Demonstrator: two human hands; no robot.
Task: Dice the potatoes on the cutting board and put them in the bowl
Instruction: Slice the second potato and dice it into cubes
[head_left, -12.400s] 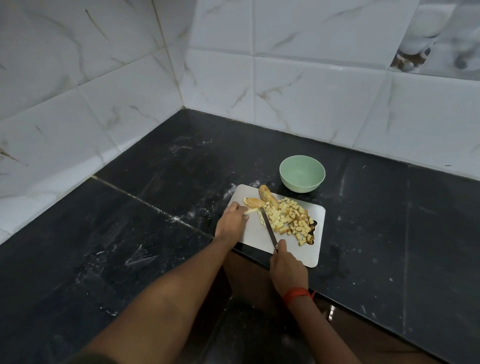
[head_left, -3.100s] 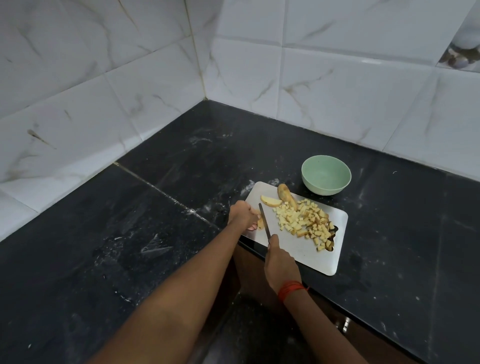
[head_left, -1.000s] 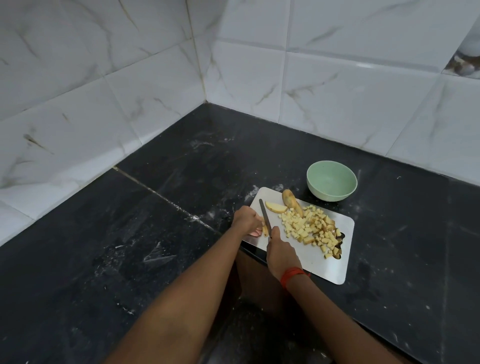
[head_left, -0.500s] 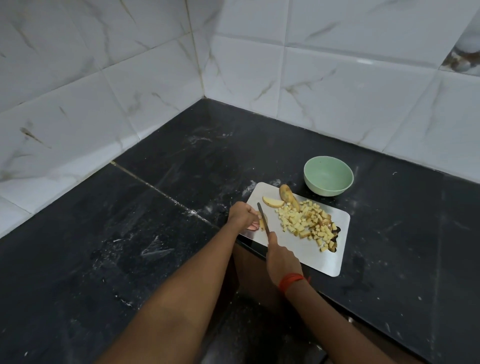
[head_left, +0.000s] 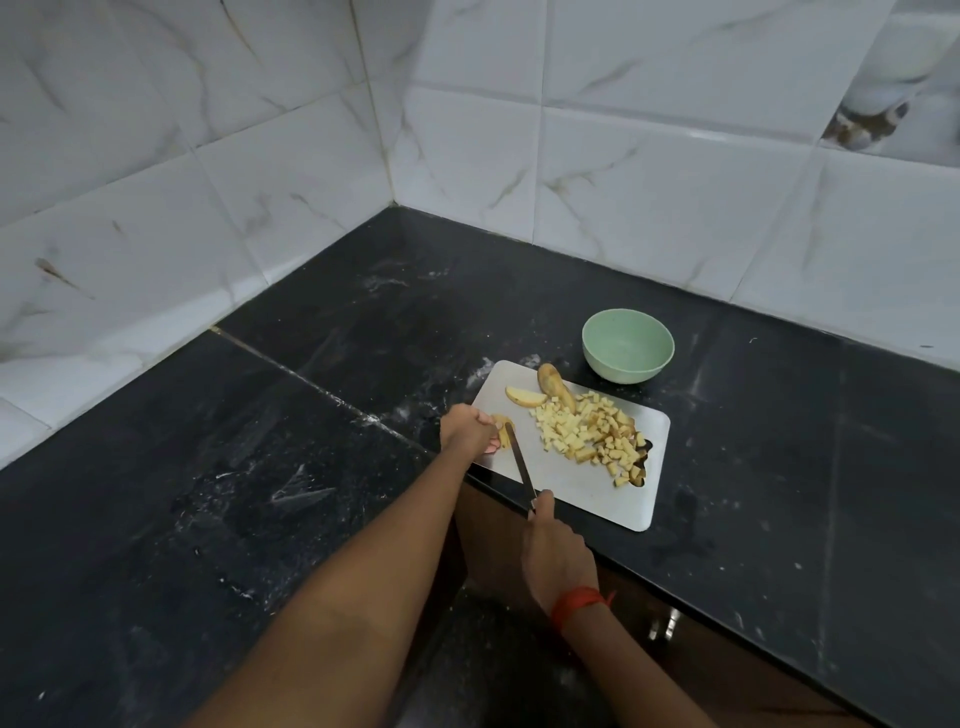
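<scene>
- The potato piece (head_left: 503, 423) you are cutting lies at the left edge of the cutting board (head_left: 587, 493). That leaves the middle of the board bare for the blade.
- The diced pile (head_left: 587, 434) is heaped on the right half of the board, away from the cut, so finished cubes likely won't get chopped twice. A few cubes sit right at the board's handle slot and could drop through.
- A pale wedge (head_left: 525, 397) and a skin-on chunk (head_left: 551, 383) wait at the far edge, not yet diced.
- Your left hand (head_left: 467, 434) curls over the potato piece, fingertips pinching it down on the board and knuckles toward the blade. It looks like a guard hold to stop the piece from sliding.
- The knife (head_left: 521, 462) runs from your right hand up to that piece, with its tip just beside your left fingertips. Mind that gap.
- Your right hand (head_left: 556, 558) is wrapped tight round the knife handle at the board's near edge. The wrist is straight and the forearm reaches in from below.
- The bowl (head_left: 623, 369) stands on the counter (head_left: 311, 467) just past the board's far edge. Nothing shows inside it, so I judge the transfer hasn't begun.
- The board's near corner overhangs the counter edge, so press lightly there.
</scene>
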